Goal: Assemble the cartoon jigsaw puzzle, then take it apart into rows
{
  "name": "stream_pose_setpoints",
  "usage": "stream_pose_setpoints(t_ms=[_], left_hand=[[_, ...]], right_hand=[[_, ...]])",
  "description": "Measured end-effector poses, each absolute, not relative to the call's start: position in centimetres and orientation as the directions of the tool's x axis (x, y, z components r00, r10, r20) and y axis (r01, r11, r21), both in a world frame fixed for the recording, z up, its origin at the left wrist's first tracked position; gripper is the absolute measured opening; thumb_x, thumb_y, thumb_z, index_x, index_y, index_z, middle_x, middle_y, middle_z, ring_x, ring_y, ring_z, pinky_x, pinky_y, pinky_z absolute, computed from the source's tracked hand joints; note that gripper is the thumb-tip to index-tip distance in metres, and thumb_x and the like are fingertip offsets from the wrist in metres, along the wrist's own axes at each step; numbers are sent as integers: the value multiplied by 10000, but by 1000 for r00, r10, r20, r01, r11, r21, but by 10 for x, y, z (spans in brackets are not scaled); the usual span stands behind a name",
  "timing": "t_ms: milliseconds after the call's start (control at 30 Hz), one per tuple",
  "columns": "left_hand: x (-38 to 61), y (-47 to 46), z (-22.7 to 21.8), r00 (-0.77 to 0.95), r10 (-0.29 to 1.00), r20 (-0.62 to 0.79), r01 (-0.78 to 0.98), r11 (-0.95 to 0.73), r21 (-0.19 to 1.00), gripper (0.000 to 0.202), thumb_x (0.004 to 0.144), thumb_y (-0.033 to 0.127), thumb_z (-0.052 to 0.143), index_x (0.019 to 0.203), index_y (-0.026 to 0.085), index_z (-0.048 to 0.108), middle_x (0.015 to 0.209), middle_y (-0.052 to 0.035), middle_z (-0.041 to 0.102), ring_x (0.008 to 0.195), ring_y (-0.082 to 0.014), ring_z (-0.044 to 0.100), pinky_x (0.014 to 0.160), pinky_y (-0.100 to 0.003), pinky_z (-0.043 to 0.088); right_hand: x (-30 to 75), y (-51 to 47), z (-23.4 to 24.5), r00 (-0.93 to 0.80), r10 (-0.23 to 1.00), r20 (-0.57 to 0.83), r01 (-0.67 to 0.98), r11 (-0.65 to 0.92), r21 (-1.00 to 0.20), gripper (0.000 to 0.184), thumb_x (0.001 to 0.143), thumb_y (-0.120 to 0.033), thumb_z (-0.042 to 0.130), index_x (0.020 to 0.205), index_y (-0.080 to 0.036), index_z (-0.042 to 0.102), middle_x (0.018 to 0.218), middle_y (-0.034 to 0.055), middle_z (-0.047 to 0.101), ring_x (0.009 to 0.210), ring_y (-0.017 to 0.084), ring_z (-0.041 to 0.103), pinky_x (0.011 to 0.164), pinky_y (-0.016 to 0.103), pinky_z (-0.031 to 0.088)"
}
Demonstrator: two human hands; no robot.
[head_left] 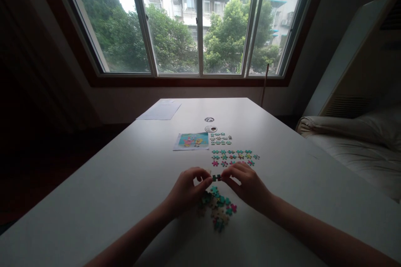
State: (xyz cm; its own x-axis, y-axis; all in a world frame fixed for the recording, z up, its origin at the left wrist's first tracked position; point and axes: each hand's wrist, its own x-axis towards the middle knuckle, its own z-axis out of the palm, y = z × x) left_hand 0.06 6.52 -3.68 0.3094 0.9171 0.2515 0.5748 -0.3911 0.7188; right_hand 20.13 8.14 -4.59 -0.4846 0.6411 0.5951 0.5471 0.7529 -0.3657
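Both my hands meet over the white table. My left hand and my right hand pinch a small teal puzzle piece between their fingertips, a little above the table. Just below them lies a loose heap of puzzle pieces, teal, pink and pale. Beyond my hands, several pieces are laid out in rows, and a smaller group of pieces sits farther back. A colourful reference picture lies flat to the left of that group.
A sheet of paper lies at the table's far left. Two round cable holes sit mid-table. A bed with pale bedding stands to the right. A wide window faces trees and buildings.
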Motion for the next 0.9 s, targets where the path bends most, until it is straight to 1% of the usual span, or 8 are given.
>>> stream_pose_setpoints(t_ms=[133,233,333,500,600,700,800,900], left_hand=[[-5,66,-38,358,896,264,726,-445,525,240,815,283,482,981,193,630,937,-72,595,874,-207,515,800,-330,404],[-7,67,-40,390,897,209,803,-442,400,293,848,274,425,1082,219,594,994,-83,565,909,-224,496,811,-361,396],[-7,68,-40,408,895,178,814,-445,373,293,867,274,390,1059,228,606,976,-77,563,889,-217,499,791,-352,401],[-5,70,-37,398,891,217,807,-453,379,282,868,303,400,829,188,655,899,-75,575,830,-207,503,759,-336,404],[-5,72,-39,393,889,235,807,-456,374,239,862,257,416,921,208,642,910,-69,582,838,-206,502,758,-334,403],[-9,74,-43,442,873,206,804,-487,340,295,844,161,419,1027,283,615,948,-53,576,864,-203,497,752,-324,399],[-17,77,-44,455,871,183,813,-491,313,334,824,106,423,977,307,641,960,-46,568,872,-199,494,753,-314,392],[-26,78,-40,419,883,210,840,-465,281,271,818,132,452,928,274,655,947,-54,567,876,-208,494,747,-319,391]], right_hand=[[210,90,-43,-421,643,639,568,737,-367,142,831,-272,510,773,-189,610,764,37,627,759,148,563,724,283,415],[219,98,-43,-377,658,652,592,713,-376,140,825,-284,518,773,-195,612,777,39,629,776,155,565,723,285,416],[224,103,-44,-360,665,655,614,697,-370,133,823,-278,521,775,-199,617,775,34,630,754,150,566,720,284,408],[227,105,-38,-337,684,646,650,666,-366,167,826,-303,510,771,-190,620,750,35,623,706,142,560,696,279,405],[227,103,-35,-332,686,648,648,665,-371,175,824,-316,513,765,-191,621,748,33,624,700,140,562,685,274,405],[230,104,-34,-358,667,653,634,687,-354,172,823,-316,518,767,-194,626,768,36,630,716,141,566,694,277,401],[239,108,-27,-392,654,647,638,700,-321,174,823,-318,517,777,-191,626,780,39,630,737,144,570,712,287,398],[260,117,-15,-470,690,551,650,692,-312,194,820,-325,508,761,-181,624,780,44,624,698,136,563,696,282,405]])
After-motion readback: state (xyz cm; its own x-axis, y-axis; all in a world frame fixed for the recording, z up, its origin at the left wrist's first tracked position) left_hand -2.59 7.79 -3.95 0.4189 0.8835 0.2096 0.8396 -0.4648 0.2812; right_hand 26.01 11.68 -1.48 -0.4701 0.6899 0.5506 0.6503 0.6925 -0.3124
